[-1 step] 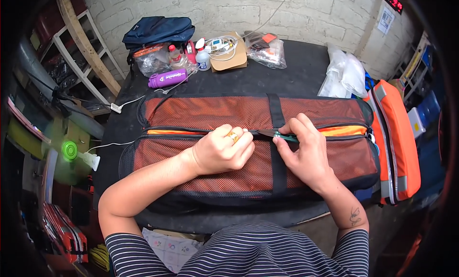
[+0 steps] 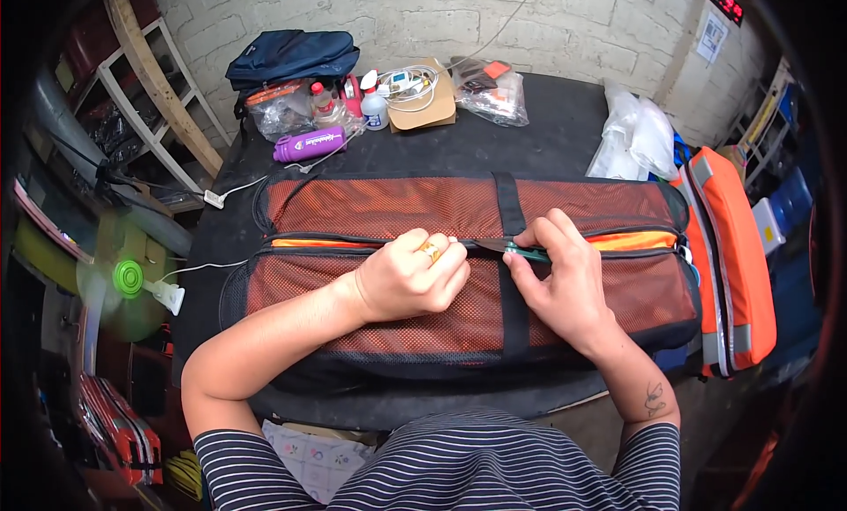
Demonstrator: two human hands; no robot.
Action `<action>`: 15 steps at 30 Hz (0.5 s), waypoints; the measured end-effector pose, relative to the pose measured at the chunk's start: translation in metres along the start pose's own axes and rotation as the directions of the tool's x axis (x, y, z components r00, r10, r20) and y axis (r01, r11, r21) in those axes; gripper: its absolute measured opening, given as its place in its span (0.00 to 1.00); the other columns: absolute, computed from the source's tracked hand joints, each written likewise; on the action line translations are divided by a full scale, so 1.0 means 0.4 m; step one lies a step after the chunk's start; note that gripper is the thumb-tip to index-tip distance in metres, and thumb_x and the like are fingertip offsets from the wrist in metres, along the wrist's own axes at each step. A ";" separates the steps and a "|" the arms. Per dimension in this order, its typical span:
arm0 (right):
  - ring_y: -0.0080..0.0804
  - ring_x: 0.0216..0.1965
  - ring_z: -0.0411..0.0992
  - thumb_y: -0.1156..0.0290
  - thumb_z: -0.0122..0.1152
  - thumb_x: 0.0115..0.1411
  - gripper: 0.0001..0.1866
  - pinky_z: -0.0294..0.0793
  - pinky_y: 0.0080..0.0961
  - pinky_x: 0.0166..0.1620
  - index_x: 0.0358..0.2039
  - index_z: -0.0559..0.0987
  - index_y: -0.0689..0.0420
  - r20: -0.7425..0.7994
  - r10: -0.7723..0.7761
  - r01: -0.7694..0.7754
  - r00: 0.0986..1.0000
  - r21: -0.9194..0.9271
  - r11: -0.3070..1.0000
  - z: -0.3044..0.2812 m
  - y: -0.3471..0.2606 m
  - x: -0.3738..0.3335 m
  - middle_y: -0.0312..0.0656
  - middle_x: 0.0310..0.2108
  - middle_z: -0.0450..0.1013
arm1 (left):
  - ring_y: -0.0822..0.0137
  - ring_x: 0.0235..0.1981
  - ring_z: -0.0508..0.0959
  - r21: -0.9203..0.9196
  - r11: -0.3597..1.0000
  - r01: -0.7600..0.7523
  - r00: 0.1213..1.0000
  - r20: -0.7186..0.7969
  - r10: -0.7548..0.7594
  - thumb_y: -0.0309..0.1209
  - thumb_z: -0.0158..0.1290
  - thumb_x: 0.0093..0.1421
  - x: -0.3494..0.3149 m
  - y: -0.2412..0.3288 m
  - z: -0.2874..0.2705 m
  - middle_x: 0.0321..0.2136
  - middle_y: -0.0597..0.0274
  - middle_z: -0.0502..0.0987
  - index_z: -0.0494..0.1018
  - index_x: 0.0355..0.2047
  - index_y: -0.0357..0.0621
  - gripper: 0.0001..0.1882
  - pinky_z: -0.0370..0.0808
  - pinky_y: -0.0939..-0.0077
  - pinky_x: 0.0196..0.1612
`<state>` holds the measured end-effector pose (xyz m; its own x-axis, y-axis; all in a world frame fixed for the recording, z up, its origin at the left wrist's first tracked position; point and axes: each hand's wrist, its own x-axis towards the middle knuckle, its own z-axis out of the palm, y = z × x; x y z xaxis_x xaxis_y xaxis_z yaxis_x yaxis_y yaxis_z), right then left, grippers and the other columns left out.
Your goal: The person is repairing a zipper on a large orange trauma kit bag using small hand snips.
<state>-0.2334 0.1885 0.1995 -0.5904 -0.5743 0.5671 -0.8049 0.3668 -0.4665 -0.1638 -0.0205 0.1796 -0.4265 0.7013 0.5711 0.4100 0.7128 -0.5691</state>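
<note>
A long black bag (image 2: 388,330) with reddish-orange mesh panels lies across the table in front of me. Its middle zipper (image 2: 353,241) gapes at both sides, and bright orange fabric (image 2: 631,241) shows through. My left hand (image 2: 415,277), a ring on one finger, is closed in a pinch at the zipper's middle; what the fingertips hold is too small to make out. Just right of it, my right hand (image 2: 565,282) grips small green-handled thread snips (image 2: 528,252) between thumb and fingers. Their pointed metal blades reach left toward my left fingertips. A black strap (image 2: 509,202) crosses the bag beneath the snips.
Along the table's back stand a blue backpack (image 2: 291,57), purple bottle (image 2: 309,144), spray bottle (image 2: 374,110), cardboard box (image 2: 423,119) and plastic bags (image 2: 622,136). An orange bag (image 2: 750,282) leans at the right edge. A green fan (image 2: 128,279) spins at the left.
</note>
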 end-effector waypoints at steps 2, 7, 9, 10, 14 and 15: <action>0.46 0.27 0.71 0.74 0.65 0.50 0.10 0.70 0.38 0.29 0.28 0.72 0.60 -0.011 -0.015 0.014 1.000 -0.027 1.000 0.005 0.003 -0.002 0.44 0.28 0.66 | 0.72 0.22 0.70 -0.009 1.000 0.003 1.000 -0.002 -0.003 0.29 0.52 0.42 0.001 -0.001 0.001 0.18 0.68 0.64 0.69 0.17 0.46 0.03 0.65 0.79 0.24; 0.46 0.28 0.72 0.75 0.65 0.50 0.10 0.71 0.36 0.31 0.28 0.72 0.61 -0.044 -0.027 0.027 0.999 0.011 1.000 0.001 0.017 0.010 0.45 0.28 0.68 | 0.72 0.22 0.70 -0.007 0.999 0.032 0.999 -0.010 -0.032 0.29 0.52 0.42 0.008 -0.008 -0.002 0.18 0.68 0.64 0.68 0.16 0.46 0.04 0.64 0.78 0.24; 0.45 0.31 0.73 0.74 0.65 0.51 0.11 0.72 0.35 0.35 0.30 0.72 0.62 -0.042 0.032 -0.030 0.999 0.062 0.998 -0.025 0.038 0.025 0.46 0.30 0.69 | 0.69 0.24 0.70 -0.075 0.986 0.146 0.986 0.091 -0.139 0.29 0.52 0.43 0.009 -0.013 -0.007 0.21 0.65 0.65 0.69 0.20 0.45 0.04 0.65 0.76 0.27; 0.45 0.33 0.73 0.74 0.66 0.51 0.12 0.73 0.35 0.39 0.33 0.72 0.63 -0.017 0.037 -0.036 0.999 0.082 0.996 -0.048 0.056 0.036 0.48 0.31 0.69 | 0.68 0.25 0.70 -0.111 0.969 0.221 0.971 0.112 -0.209 0.29 0.52 0.44 0.010 -0.017 -0.006 0.22 0.64 0.66 0.69 0.21 0.45 0.04 0.66 0.75 0.28; 0.47 0.45 0.73 0.79 0.68 0.45 0.23 0.71 0.33 0.49 0.41 0.68 0.61 0.155 0.167 -0.179 0.974 0.070 0.981 -0.117 0.126 0.060 0.50 0.38 0.73 | 0.55 0.33 0.74 -0.414 0.661 0.626 0.780 0.336 -0.528 0.23 0.56 0.53 0.014 -0.050 0.004 0.28 0.57 0.74 0.75 0.33 0.39 0.07 0.70 0.62 0.39; 0.47 0.46 0.73 0.80 0.67 0.45 0.23 0.71 0.33 0.49 0.41 0.68 0.61 0.182 0.201 -0.213 0.963 0.048 0.976 -0.122 0.141 0.061 0.51 0.39 0.73 | 0.55 0.33 0.74 -0.415 0.665 0.621 0.784 0.332 -0.524 0.23 0.56 0.53 0.019 -0.057 0.012 0.28 0.57 0.74 0.75 0.33 0.39 0.07 0.70 0.62 0.39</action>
<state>-0.2961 0.2307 0.2201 -0.7190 -0.6125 0.3284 -0.6572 0.4453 -0.6082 -0.1803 -0.0317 0.1941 -0.8172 0.1734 0.5496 0.3428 0.9129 0.2216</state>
